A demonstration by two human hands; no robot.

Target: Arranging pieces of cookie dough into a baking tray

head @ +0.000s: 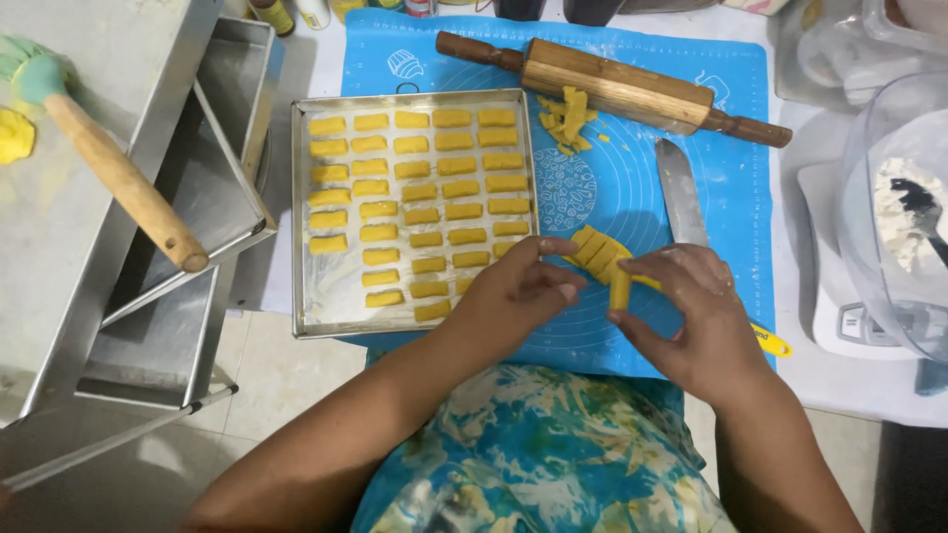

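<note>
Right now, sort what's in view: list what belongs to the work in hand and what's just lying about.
In use:
left hand
right hand
cut dough strips
baking tray with rows of dough pieces
blue mat

Lying about:
rolling pin
knife
dough scraps
pastry brush
empty tins
flour bowl

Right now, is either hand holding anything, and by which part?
The right hand pinches one yellow dough strip near its lower end. The left hand touches the cut strips, grip unclear.

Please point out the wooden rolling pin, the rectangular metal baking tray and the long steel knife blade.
wooden rolling pin (617, 91), head view, mid barrel
rectangular metal baking tray (297, 217), head view, left rim
long steel knife blade (680, 194), head view, mid blade
</note>
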